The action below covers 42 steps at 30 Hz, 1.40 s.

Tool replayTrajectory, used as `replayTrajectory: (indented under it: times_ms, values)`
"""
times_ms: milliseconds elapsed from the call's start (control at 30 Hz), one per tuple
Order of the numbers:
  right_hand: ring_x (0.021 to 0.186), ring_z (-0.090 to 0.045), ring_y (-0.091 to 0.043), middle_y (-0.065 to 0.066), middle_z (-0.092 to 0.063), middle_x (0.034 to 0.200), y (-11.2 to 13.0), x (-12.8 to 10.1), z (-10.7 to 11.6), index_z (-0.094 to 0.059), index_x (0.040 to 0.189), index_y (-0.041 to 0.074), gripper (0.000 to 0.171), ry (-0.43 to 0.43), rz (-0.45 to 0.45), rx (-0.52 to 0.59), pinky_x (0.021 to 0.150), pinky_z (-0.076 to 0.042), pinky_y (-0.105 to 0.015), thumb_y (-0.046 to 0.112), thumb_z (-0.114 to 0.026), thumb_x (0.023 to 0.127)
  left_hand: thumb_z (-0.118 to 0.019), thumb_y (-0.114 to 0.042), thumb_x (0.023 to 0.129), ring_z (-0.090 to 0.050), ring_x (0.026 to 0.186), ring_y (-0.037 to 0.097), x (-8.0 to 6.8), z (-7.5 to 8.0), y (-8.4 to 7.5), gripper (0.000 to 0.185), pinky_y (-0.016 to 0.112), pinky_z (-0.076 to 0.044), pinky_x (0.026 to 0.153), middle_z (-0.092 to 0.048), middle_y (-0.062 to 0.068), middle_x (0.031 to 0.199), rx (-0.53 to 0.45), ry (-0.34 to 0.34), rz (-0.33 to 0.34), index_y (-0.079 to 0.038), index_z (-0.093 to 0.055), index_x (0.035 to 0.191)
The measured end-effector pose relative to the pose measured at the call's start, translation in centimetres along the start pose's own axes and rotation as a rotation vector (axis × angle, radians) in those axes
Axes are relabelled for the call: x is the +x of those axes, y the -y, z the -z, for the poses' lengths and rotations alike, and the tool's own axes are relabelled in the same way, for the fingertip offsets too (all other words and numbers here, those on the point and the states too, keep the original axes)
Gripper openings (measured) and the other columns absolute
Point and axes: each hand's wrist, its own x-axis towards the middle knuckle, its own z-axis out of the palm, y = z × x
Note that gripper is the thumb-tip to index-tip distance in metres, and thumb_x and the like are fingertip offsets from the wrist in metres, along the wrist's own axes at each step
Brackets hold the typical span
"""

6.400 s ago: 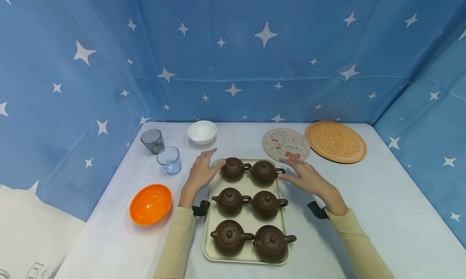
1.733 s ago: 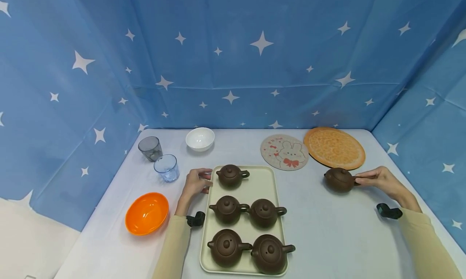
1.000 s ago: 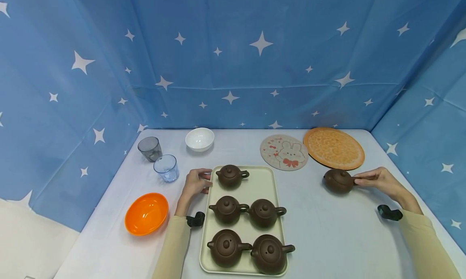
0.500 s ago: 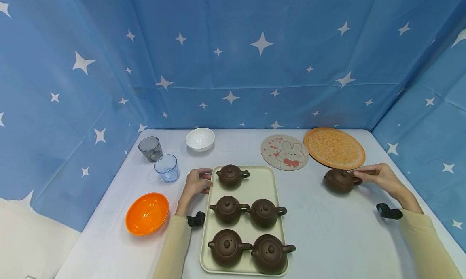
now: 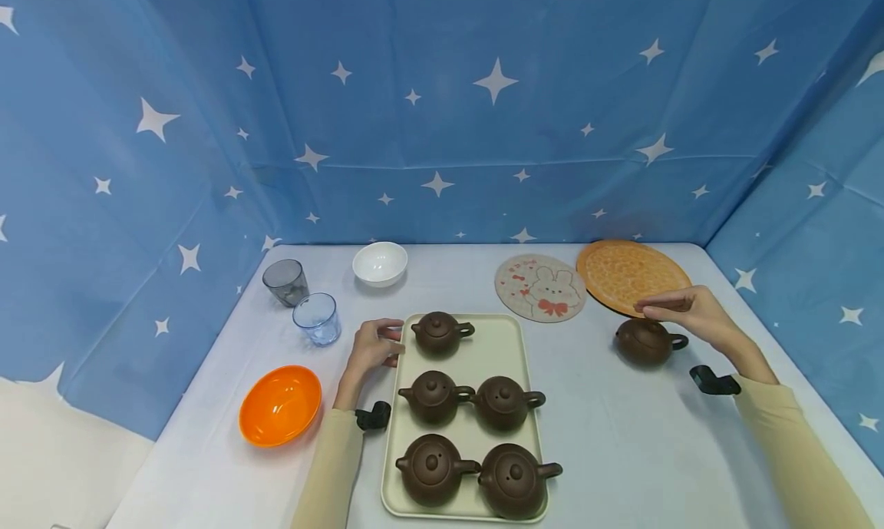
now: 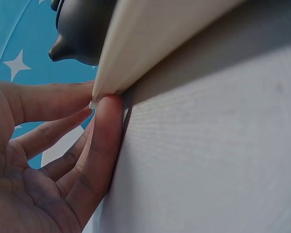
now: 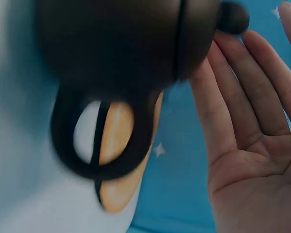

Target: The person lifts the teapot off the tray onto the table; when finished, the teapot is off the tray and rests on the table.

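Note:
A small dark brown teapot [image 5: 644, 346] stands upright on the white tabletop at the right, its handle pointing right. Over its lid hovers my right hand [image 5: 691, 314]; in the right wrist view the fingers [image 7: 252, 92] are straight, close behind the lid knob [image 7: 234, 18], thumb apart. Whether they touch it I cannot tell. My left hand [image 5: 371, 350] pinches the left rim of a cream tray [image 5: 493, 348] between thumb and fingers, as the left wrist view confirms. Several matching teapots sit on that tray, one [image 5: 438, 333] alone in its back row.
At the left are an orange bowl [image 5: 279, 406], a blue glass [image 5: 318, 319] and a grey glass [image 5: 286, 282]. A white bowl [image 5: 380, 264] stands at the back. A bunny mat [image 5: 540, 287] and an orange round mat [image 5: 631, 272] lie behind the lone teapot.
The teapot from the tray's back right was carried to the right and set on the table. My right hand has let go of its handle and risen over the lid. My left hand stays.

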Motion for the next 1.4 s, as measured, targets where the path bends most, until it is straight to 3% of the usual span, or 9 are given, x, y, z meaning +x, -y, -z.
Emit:
replayTrajectory:
  times_ms: [467,667,967,1400]
  values:
    - [0.089,-0.067,0.000,-0.011,-0.072,0.103,4.6,2.9,-5.7,-0.070,0.112,-0.001,0.029,0.088,0.181,0.059,0.076,-0.056,-0.016,0.017,-0.068,0.089,-0.066,0.013,0.071,-0.063,0.060,0.013,0.1,-0.1,-0.1,0.052,0.033,-0.061,0.051,-0.066,0.018,0.095,0.014,-0.012,0.047,0.001,-0.064,0.121]
    - [0.086,-0.069,-0.005,-0.020,-0.071,0.100,5.7,4.2,-8.5,-0.070,0.109,-0.005,0.028,0.124,0.213,0.129,0.075,-0.058,-0.019,0.012,-0.070,0.087,-0.066,0.013,0.071,-0.063,0.058,0.014,0.0,-0.2,-0.1,0.052,0.033,-0.061,0.052,-0.067,0.017,0.095,0.008,-0.007,0.045,0.000,-0.064,0.121]
    - [0.087,-0.070,-0.010,-0.025,-0.069,0.100,7.5,5.4,-11.6,-0.066,0.109,-0.013,0.028,0.221,0.258,0.250,0.077,-0.059,-0.022,0.004,-0.068,0.086,-0.066,0.013,0.071,-0.062,0.059,0.014,-0.1,-0.2,-0.1,0.052,0.033,-0.060,0.051,-0.066,0.017,0.095,-0.006,-0.004,0.044,0.001,-0.064,0.121]
    - [0.085,-0.071,-0.011,-0.023,-0.071,0.098,9.7,6.2,-15.0,-0.068,0.106,-0.011,0.027,0.243,0.299,0.265,0.076,-0.060,-0.023,0.005,-0.070,0.085,-0.066,0.013,0.070,-0.063,0.060,0.014,0.0,-0.2,-0.1,0.052,0.033,-0.060,0.051,-0.066,0.018,0.095,-0.004,-0.006,0.037,0.001,-0.064,0.121]
